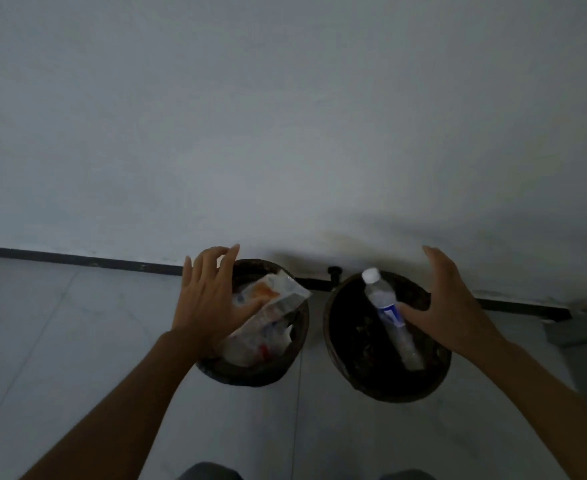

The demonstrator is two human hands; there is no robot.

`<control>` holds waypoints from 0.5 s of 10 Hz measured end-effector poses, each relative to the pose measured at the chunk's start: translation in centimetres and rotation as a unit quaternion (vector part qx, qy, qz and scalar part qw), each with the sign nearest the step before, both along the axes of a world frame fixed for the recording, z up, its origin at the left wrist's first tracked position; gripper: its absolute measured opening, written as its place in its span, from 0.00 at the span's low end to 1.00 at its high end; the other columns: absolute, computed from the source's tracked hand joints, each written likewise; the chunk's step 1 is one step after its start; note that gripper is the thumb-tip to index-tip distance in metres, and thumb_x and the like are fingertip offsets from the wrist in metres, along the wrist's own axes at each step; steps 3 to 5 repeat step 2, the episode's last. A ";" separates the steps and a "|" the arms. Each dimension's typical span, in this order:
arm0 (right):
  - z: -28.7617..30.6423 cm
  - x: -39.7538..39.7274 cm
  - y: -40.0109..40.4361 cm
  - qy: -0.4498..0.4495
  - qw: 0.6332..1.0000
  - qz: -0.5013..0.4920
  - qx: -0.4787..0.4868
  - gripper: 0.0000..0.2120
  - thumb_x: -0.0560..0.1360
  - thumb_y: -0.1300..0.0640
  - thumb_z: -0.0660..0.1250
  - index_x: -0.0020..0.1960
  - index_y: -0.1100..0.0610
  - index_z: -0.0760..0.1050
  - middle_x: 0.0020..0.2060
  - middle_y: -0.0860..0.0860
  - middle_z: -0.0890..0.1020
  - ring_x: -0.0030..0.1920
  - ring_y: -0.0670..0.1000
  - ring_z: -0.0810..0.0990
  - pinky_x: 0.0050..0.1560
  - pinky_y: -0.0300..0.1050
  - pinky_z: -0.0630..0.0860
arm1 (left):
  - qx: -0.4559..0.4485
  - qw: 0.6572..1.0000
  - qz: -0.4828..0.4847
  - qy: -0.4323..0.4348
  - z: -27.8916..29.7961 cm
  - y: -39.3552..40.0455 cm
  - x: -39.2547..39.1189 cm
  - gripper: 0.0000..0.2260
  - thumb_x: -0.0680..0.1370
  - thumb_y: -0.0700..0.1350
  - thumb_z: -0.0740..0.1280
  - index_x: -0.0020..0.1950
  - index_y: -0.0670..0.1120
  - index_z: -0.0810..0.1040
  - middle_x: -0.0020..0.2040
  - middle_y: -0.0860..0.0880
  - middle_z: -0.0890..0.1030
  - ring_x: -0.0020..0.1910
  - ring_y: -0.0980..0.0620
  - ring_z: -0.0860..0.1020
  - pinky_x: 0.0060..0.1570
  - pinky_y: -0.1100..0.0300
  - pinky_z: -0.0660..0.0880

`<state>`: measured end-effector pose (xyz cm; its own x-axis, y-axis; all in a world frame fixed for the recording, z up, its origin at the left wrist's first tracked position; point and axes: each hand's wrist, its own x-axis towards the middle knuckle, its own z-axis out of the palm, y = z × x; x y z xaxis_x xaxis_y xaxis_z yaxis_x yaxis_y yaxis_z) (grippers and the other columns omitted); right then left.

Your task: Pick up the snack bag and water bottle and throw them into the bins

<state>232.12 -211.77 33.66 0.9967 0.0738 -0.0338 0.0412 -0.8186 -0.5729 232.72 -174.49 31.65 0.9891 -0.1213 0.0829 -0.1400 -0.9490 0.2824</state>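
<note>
Far left, a dark skirting strip [77, 260] runs along the foot of the pale wall [285, 116], above a grey tiled floor [60, 341]. Next comes the person's left hand [209, 299], reaching out over the left bin [250, 374], a dark round container standing on the floor. Its fingers [212, 268] are spread apart and mostly straight, clamped on nothing. The snack bag [278, 294], pale and crinkled with an orange patch, lies just to the right of the palm and partly under it, over the bin's mouth; whether the thumb touches it cannot be told. Its long axis slants from upper right down to lower left, above other light plastic litter [268, 344] already inside.

A narrow gap of floor separates that bin from the right bin [389, 389], equally dark and round. In it is the water bottle [389, 313], clear with a white cap [370, 275] and a blue label. Its long axis runs from the cap at the far rim down toward the near right side. It seems to be falling or leaning inside the bin.

The right hand [448, 306] hovers just right of the bottle, fingers [435, 258] open and curved, the thumb pointing toward the label but apparently gripping nothing. Each hand is the nearer one to its own item.

Judging from this, both items are released over or into the bins and the task is nearly finished; only pulling the arms away seems left.
</note>
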 end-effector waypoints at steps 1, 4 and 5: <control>3.0 0.2 0.0 -0.016 1.000 0.004 -0.016 0.45 0.68 0.45 0.72 0.75 0.51 0.48 0.76 0.54 0.55 0.76 0.53 0.54 0.73 0.54 0.59 | -0.010 1.000 -0.010 -0.018 2.9 -0.5 0.5 0.39 0.73 0.70 0.59 0.75 0.45 0.61 0.68 0.42 0.68 0.70 0.42 0.64 0.71 0.37 0.56; 6.9 0.4 0.3 -0.036 0.999 0.000 -0.022 0.43 0.70 0.45 0.70 0.75 0.52 0.49 0.75 0.54 0.58 0.75 0.53 0.57 0.72 0.52 0.61 | -0.022 0.999 -0.018 -0.026 6.1 -1.0 0.8 0.36 0.74 0.67 0.58 0.75 0.46 0.61 0.68 0.42 0.68 0.69 0.43 0.64 0.70 0.38 0.59; 6.9 0.4 0.3 -0.036 0.999 0.000 -0.022 0.43 0.70 0.45 0.70 0.75 0.52 0.49 0.75 0.54 0.58 0.75 0.53 0.57 0.72 0.52 0.61 | -0.022 0.999 -0.018 -0.026 6.1 -1.0 0.8 0.36 0.74 0.67 0.58 0.75 0.46 0.61 0.68 0.42 0.68 0.69 0.43 0.64 0.70 0.38 0.59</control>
